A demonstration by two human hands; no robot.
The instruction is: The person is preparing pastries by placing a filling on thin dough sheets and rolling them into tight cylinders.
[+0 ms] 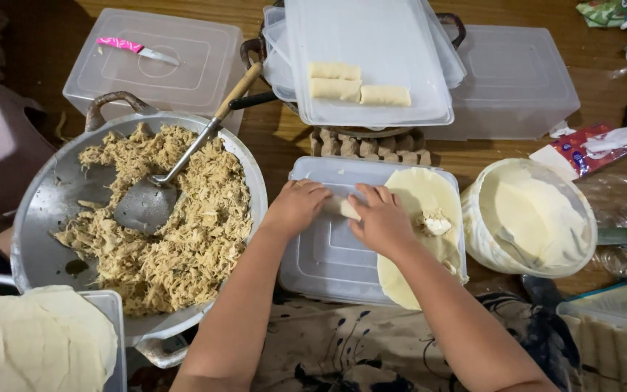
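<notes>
So it's a brown wooden tabletop (pixel 292 134), pretty crowded. On the left sits a big metal wok (pixel 45 210), with a clear plastic box (pixel 205 69) behind it. Another clear box (pixel 328 254) sits upside down at the near middle, and a third (pixel 524 87) is at the far right. A white tub (pixel 473 218) stands right beside the middle box. A patterned cloth (pixel 342 348) covers the near edge.

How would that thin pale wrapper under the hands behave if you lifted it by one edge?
The wrapper would probably flop: it lies flat and drapes over the edge of the clear plastic lid. It looks thin, so likely light and easy to tear. The left hand and right hand are rolling one end of it, which suggests it bends without cracking.
</notes>
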